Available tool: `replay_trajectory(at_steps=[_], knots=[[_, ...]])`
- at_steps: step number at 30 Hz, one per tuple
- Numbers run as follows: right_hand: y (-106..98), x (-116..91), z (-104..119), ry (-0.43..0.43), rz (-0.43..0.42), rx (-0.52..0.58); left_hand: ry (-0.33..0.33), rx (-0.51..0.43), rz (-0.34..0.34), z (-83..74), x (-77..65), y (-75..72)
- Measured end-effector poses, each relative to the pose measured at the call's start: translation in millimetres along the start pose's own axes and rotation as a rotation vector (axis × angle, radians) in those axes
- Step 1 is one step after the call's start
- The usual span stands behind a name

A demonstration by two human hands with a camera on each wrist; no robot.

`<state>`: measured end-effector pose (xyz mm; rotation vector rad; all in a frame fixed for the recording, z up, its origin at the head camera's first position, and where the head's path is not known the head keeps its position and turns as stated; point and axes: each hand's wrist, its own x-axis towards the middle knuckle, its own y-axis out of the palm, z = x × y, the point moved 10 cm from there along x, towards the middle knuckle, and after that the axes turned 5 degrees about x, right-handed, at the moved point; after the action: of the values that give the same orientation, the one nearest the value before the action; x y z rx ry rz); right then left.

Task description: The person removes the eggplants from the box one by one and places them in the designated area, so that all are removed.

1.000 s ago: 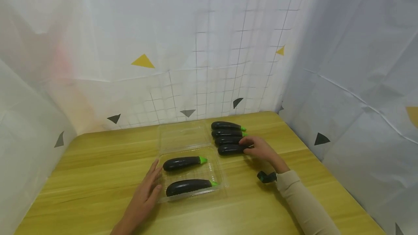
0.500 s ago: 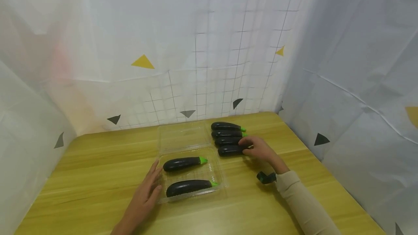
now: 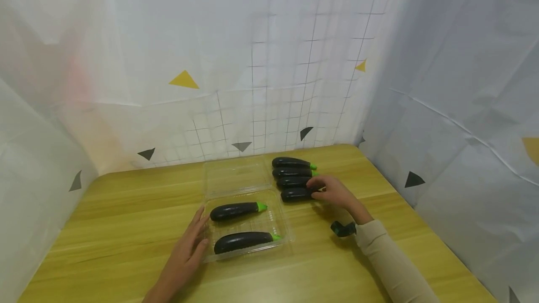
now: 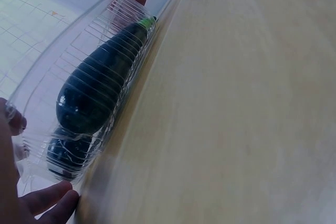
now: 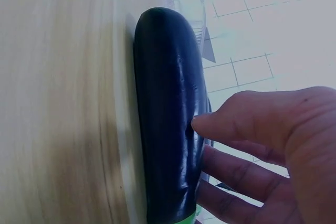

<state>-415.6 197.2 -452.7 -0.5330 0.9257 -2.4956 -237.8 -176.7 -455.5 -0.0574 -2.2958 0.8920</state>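
Observation:
My right hand (image 3: 332,193) holds the nearest eggplant (image 3: 296,194) of a row on the right, near its stem end. The right wrist view has the thumb (image 5: 215,123) on the upper side of this dark eggplant (image 5: 168,103), the other fingers reaching behind it; it lies close along the table. At the left side of a clear plastic clamshell box (image 3: 275,221), my left hand (image 3: 185,249) rests with extended fingers. Two eggplants lie inside the box, one toward the back (image 3: 233,212), another along the front wall (image 3: 242,242). Box ribs cover an eggplant (image 4: 100,85) in the left wrist view.
Behind the box base, its clear lid (image 3: 237,176) lies folded back. Several more eggplants (image 3: 290,162) are lined up behind the held one. A dark strap-like piece (image 3: 343,229) sticks out at the right cuff. White sheeting (image 3: 236,60) surrounds the wooden table (image 3: 126,219).

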Motion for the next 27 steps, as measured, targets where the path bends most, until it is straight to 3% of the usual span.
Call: replay_trajectory(at_steps=[11, 27], knots=[[-2, 0, 8, 0.023, -0.022, 0.007, 0.001, 0.004, -0.013, -1.6, 0.2, -0.7], [-3, 4, 62, -0.106, -0.063, -0.005, 0.014, 0.022, -0.021, -1.2, -0.5, -0.4]])
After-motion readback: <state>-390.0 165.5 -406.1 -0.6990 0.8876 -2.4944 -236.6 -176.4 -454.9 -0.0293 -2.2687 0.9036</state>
